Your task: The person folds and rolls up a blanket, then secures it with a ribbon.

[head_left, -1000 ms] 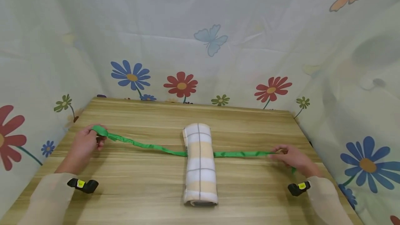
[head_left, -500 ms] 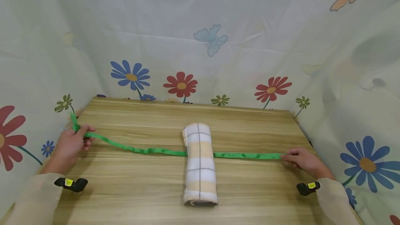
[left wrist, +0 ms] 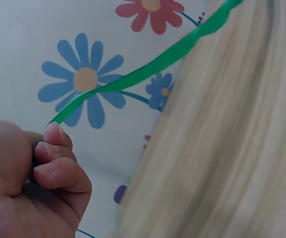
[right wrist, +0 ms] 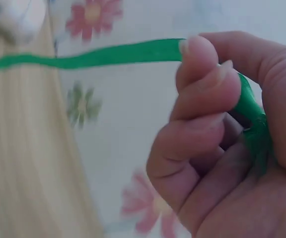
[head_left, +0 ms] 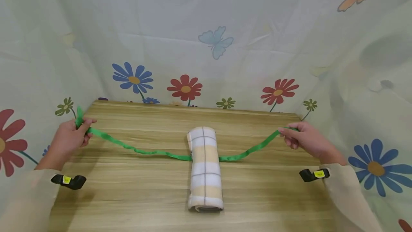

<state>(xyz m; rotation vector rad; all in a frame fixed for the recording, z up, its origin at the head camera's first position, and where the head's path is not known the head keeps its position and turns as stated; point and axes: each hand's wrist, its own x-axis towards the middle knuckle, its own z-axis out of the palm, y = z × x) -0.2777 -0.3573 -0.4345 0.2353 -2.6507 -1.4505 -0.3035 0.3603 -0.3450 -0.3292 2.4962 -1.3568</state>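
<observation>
A rolled towel [head_left: 206, 169] with white and beige checks and thin grey lines lies lengthwise on the wooden table. Under its middle passes a green ribbon [head_left: 151, 152], coming out on both sides. My left hand [head_left: 71, 134] pinches the ribbon near one end, and a short tail sticks up above the thumb. At the other side my right hand [head_left: 304, 139] pinches the ribbon between thumb and fingers, raised above the table. In the right wrist view the ribbon's end [right wrist: 256, 124] runs back into the palm. Both halves sag towards the towel.
The wood-grain table [head_left: 145, 196] reaches back to a pale curtain [head_left: 161, 20] printed with flowers and butterflies, which also hangs at both sides. A small black device [head_left: 68, 181] is strapped on the left sleeve, another [head_left: 314, 174] on the right.
My left hand has moved outward to the left and up. The right hand has shifted outward, then lifted, raising its side of the ribbon off the table. The towel stays in place.
</observation>
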